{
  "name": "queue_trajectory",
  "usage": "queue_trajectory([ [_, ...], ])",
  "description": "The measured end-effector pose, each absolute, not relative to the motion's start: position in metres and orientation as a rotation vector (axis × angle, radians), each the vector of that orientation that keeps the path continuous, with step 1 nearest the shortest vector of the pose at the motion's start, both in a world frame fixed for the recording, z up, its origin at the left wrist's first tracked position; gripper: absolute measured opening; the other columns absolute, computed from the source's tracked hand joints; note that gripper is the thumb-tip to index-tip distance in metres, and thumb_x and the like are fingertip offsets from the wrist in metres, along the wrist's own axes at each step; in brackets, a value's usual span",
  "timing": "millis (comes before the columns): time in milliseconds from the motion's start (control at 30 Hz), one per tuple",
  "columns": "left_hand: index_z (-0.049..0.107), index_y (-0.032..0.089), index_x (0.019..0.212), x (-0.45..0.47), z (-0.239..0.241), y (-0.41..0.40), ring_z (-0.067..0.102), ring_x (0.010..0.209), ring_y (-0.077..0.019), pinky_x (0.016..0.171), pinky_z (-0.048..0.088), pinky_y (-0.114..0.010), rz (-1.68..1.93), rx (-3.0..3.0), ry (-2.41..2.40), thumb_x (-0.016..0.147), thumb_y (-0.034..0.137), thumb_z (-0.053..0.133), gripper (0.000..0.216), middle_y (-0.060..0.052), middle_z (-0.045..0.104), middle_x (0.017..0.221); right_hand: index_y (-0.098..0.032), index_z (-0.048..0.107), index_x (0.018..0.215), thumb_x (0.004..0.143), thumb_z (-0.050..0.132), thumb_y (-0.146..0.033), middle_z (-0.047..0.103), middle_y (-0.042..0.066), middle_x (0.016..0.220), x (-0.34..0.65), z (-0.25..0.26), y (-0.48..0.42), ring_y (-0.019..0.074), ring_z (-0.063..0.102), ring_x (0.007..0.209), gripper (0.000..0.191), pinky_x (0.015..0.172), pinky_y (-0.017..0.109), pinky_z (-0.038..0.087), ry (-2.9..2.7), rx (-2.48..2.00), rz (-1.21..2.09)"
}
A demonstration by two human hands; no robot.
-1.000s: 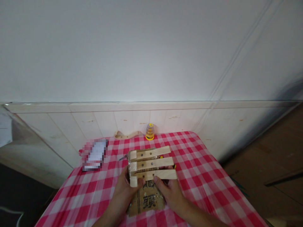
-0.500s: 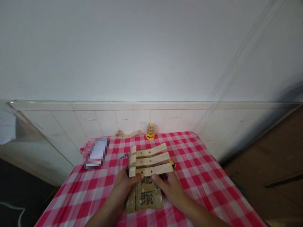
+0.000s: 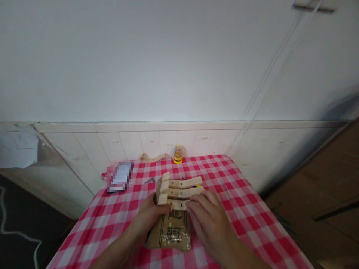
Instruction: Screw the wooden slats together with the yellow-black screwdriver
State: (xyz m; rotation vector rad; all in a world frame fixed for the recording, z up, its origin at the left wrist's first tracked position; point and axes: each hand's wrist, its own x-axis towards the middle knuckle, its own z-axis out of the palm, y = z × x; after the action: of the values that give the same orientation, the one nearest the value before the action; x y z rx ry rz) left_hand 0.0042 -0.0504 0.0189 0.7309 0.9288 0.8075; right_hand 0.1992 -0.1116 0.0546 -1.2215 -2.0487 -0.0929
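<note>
A flat brown cardboard piece [image 3: 168,233] with dark printed characters and glossy tape lies before me. Three pale curved wooden strips with holes sit side by side across its far part; dark dots, apparently screw heads, show in the farther two. My left hand [image 3: 150,213] grips the cardboard's left edge, its thumb at the nearest wooden strip [image 3: 176,204]. Over that strip's right end is my right hand [image 3: 209,213], fingers bunched by a hole; anything between the fingertips is hidden. A yellow object [image 3: 198,186] shows partly behind the strips.
The table has a red-and-white checked cloth [image 3: 238,216]. Small metal pieces [image 3: 150,180] lie beyond the cardboard. Farther back are a loose wooden strip [image 3: 153,158] and a clear yellow-based container [image 3: 177,154] by the wall. A blurred-out phone-like object [image 3: 121,176] lies at left.
My right hand has come off the cardboard's right side and up over the nearest strip's right end. The cardboard has tilted slightly; the left hand keeps its grip. The view has shifted a little.
</note>
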Motion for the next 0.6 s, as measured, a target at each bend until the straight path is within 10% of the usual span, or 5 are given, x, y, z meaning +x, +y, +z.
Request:
queue_trajectory([
  [600,0.074,0.013,0.106,-0.002,0.015,-0.061,0.073,0.099,-0.0313,0.088,0.057,-0.038,0.818,1.169,1.056,0.066,0.017,0.075,0.040,-0.013,0.078,0.106,-0.014,0.071,0.111,0.091,0.067,-0.010,0.074,0.009,0.097,0.161,-0.043,-0.111,0.0248,0.062,0.088,0.020,0.075,0.038,0.056,-2.087,-1.286,-0.207],
])
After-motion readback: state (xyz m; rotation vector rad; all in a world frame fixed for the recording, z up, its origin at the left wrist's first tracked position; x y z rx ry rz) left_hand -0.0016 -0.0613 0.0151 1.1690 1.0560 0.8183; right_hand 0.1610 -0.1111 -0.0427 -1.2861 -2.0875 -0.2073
